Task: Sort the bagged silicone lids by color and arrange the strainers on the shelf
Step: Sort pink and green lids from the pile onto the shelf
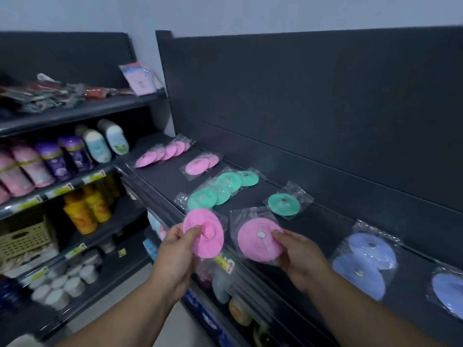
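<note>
My left hand (176, 249) pinches a bagged pink silicone lid (209, 242) by its knob, just in front of the dark shelf's (313, 231) front edge. My right hand (299, 256) holds a second bagged pink lid (253, 242) over the shelf's front edge. On the shelf lie a row of pink lids (162, 152) at the far left, a pink pair (201, 164), a cluster of green lids (220, 187), a single green lid (283, 204), blue lids (364, 256) and one more blue lid (449, 290) at the right. No strainers are in view.
The left shelving unit holds packaged goods (42, 93) on top, bottles (60, 159) below, yellow bottles (87, 209), a woven basket (25, 236) and white cups (65, 284). More goods (238, 310) sit under the lid shelf. A dark back panel (325, 108) rises behind the lids.
</note>
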